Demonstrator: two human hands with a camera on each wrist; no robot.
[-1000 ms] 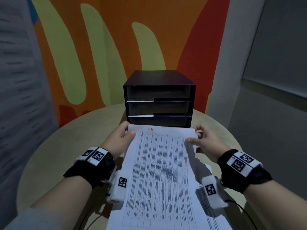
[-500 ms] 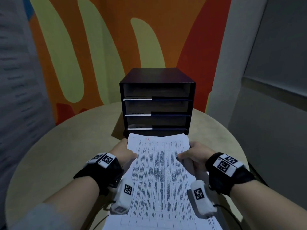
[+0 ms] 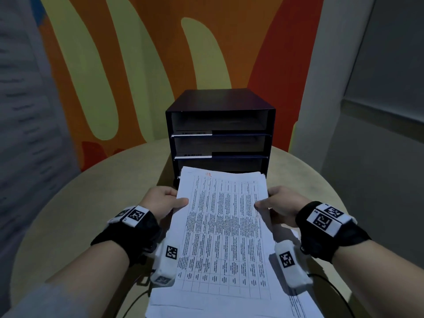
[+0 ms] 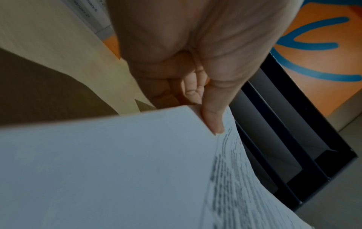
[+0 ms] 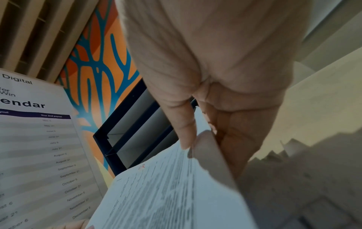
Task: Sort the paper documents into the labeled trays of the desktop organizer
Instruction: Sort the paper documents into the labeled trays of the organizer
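Note:
A white printed document (image 3: 223, 223) with a table and a small red mark at its top is held flat in front of the black desktop organizer (image 3: 220, 131). My left hand (image 3: 164, 201) pinches its left edge, thumb on top (image 4: 212, 122). My right hand (image 3: 281, 203) pinches its right edge (image 5: 194, 148). The sheet's far edge (image 3: 220, 174) lies at the mouth of the lowest tray and hides that tray's front. The two upper trays carry white label strips (image 3: 193, 133).
The organizer stands on a round beige table (image 3: 80, 207) before an orange and yellow wall. More papers (image 3: 300, 304) lie under the held sheet near me. A calendar page (image 5: 39, 147) appears in the right wrist view. A black cable (image 3: 344, 299) trails at the lower right.
Both hands slid back along the sheet's side edges towards me. The document dropped from a raised tilt to lie flatter, its far edge now at the lowest tray's opening.

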